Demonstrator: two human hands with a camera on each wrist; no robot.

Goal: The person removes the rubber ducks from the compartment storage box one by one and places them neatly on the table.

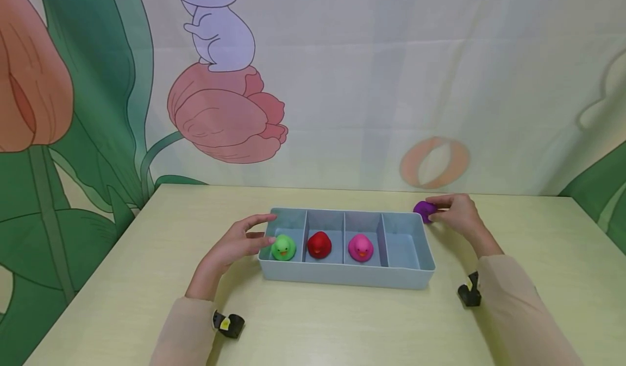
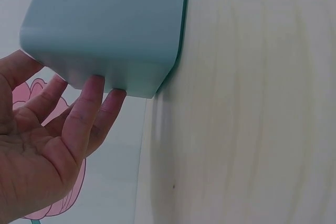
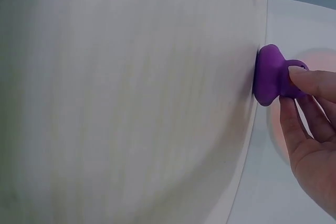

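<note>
Pale blue plastic forms the four-compartment tray (image 1: pixel 342 276), which is set lengthwise on a light wooden table (image 1: pixel 313 328). The leftmost compartment is occupied by a green rubber duck (image 1: pixel 283 247), the second by a red rubber duck (image 1: pixel 319 244), and the third by a pink rubber duck (image 1: pixel 361 247); the rightmost compartment is seen with nothing in it. The left hand (image 1: pixel 238 243) is placed against the tray's left end with fingers extended and relaxed, the fingertips (image 2: pixel 102 90) being pressed to the outer wall, and nothing is gripped. A purple rubber duck (image 1: pixel 424 210) is found on the table just beyond the tray's far right corner, outside the tray. It is pinched by the fingertips of the right hand (image 1: pixel 455 214), and in the right wrist view its base is shown resting on the tabletop. A printed backdrop (image 1: pixel 225 111) of tulips and a cartoon animal is hung behind the table.
</note>
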